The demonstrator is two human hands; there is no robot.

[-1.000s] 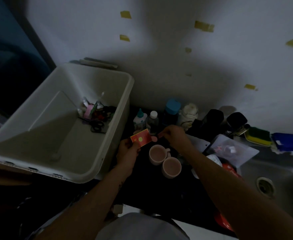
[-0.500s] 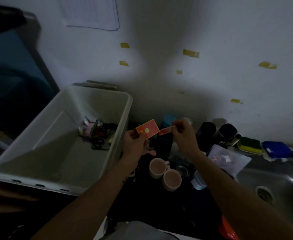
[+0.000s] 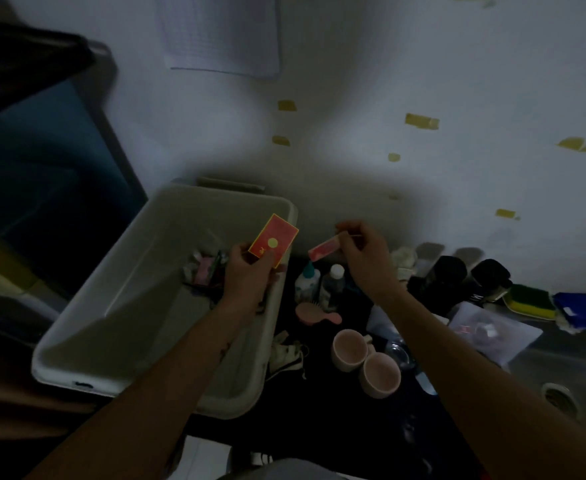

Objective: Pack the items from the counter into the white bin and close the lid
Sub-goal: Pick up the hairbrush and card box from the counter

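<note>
The white bin (image 3: pixel 153 341) stands open at the left with several small items (image 3: pixel 203 271) heaped at its far end. My left hand (image 3: pixel 250 275) grips a red box with a yellow dot (image 3: pixel 273 244) above the bin's right rim. My right hand (image 3: pixel 362 252) pinches a small pink-red packet (image 3: pixel 324 251) in the air above the counter, just right of the box. The bin's lid is not clearly seen.
On the dark counter stand two pink cups (image 3: pixel 366 362), a pink hairbrush (image 3: pixel 317 312), two small bottles (image 3: pixel 319 282), dark containers (image 3: pixel 457 278), a clear bag (image 3: pixel 492 332) and sponges (image 3: pixel 530 299). A steel sink (image 3: pixel 575 375) lies at the right. The wall is close behind.
Both hands rose from the counter and drifted left. The red box now hangs over the bin's rim, and the gap between box and packet has widened.
</note>
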